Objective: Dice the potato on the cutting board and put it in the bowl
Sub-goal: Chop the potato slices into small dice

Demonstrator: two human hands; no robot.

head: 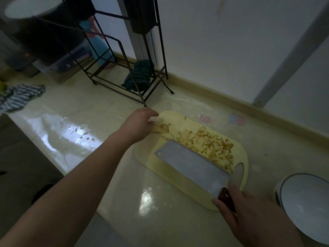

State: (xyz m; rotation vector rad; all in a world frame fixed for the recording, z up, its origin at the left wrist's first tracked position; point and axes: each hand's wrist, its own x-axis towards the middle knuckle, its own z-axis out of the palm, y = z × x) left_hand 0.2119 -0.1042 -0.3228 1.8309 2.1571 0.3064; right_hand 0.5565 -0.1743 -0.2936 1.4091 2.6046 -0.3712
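Observation:
A pale yellow cutting board (pixel 178 177) lies on the counter. A heap of diced potato (pixel 210 145) covers its far right half. A few larger potato slices (pixel 164 130) lie at its far left end. My left hand (pixel 140 122) reaches over that end, its fingers curled down onto the slices. My right hand (pixel 249 216) grips the dark wooden handle of a cleaver (pixel 192 164). The wide blade lies low over the board, its edge against the diced heap. A white bowl (pixel 306 202) with a dark rim stands right of the board.
A black wire rack (pixel 124 72) with a dark striped cloth (pixel 140 75) stands behind the board near the wall. Another striped cloth (pixel 19 97) lies at the far left. Water drops (pixel 80 134) wet the glossy counter left of the board. The counter's edge drops off at left.

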